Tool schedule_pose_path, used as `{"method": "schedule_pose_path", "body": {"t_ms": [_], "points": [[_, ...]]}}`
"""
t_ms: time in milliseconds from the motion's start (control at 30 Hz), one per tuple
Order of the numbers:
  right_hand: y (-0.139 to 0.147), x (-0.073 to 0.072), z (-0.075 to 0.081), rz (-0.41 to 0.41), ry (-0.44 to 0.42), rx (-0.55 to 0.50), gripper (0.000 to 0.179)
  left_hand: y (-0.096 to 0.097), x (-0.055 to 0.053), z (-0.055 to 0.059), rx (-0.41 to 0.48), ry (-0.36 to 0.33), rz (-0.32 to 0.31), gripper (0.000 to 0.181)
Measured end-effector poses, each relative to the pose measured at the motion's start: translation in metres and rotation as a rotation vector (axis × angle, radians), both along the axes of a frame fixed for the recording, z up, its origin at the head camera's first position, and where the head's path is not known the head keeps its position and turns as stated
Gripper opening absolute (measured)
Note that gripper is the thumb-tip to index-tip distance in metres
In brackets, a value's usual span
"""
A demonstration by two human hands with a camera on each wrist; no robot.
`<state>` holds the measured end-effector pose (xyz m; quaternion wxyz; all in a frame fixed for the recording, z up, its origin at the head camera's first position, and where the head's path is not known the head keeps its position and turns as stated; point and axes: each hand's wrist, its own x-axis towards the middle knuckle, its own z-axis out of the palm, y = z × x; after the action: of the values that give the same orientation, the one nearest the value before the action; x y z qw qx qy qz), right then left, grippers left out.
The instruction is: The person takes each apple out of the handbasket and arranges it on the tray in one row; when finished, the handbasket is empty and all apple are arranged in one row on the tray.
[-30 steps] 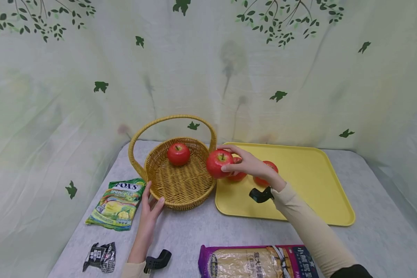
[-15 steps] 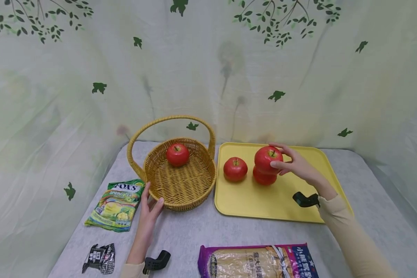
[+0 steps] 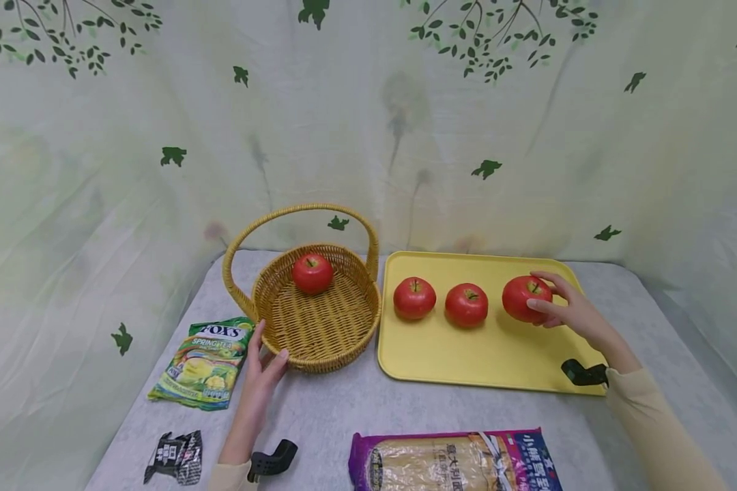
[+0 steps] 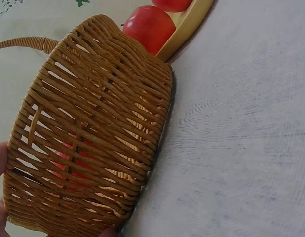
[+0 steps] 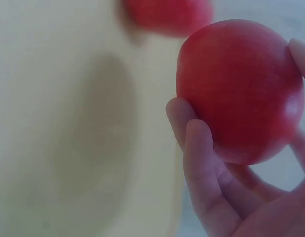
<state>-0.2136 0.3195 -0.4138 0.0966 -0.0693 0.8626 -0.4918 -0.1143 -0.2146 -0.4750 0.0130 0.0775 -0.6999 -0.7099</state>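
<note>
Hand (image 3: 566, 310) around apple (image 3: 519, 299), above tray (image 3: 442, 354)

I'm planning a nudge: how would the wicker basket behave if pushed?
The basket would probably slide rather than tip, its base looking broad. Its open weave suggests lightness and slight give. The round apple inside might roll.
</note>
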Motion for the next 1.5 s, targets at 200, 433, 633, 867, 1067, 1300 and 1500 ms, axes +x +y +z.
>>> {"method": "schedule_pose_path", "body": {"t_ms": [200, 433, 633, 867, 1067, 1300, 1500], "points": [[0.016, 0.008, -0.015, -0.048, -0.014, 0.047, 0.072, -0.004, -0.002, 0.009, -0.058, -0.013, -0.036, 0.075], [0.026, 0.011, -0.026, -0.067, -0.032, 0.045, 0.073, -0.008, -0.004, 0.013, -0.081, -0.029, -0.073, 0.077], [0.025, 0.007, -0.034, -0.044, -0.024, 0.032, 0.073, -0.01, -0.006, 0.013, -0.076, -0.033, -0.076, 0.077], [0.012, -0.002, -0.039, -0.005, -0.026, 0.042, 0.073, -0.01, -0.006, 0.012, -0.075, -0.045, -0.073, 0.077], [0.008, -0.005, -0.041, 0.054, -0.064, 0.009, 0.073, -0.01, -0.007, 0.01, -0.067, -0.041, -0.074, 0.077], [0.009, -0.004, -0.043, 0.08, -0.088, -0.021, 0.074, -0.011, -0.007, 0.008, -0.043, -0.032, -0.072, 0.076], [0.013, -0.002, -0.038, 0.075, -0.043, -0.025, 0.074, -0.01, -0.007, 0.007, -0.012, -0.028, -0.078, 0.077]]}}
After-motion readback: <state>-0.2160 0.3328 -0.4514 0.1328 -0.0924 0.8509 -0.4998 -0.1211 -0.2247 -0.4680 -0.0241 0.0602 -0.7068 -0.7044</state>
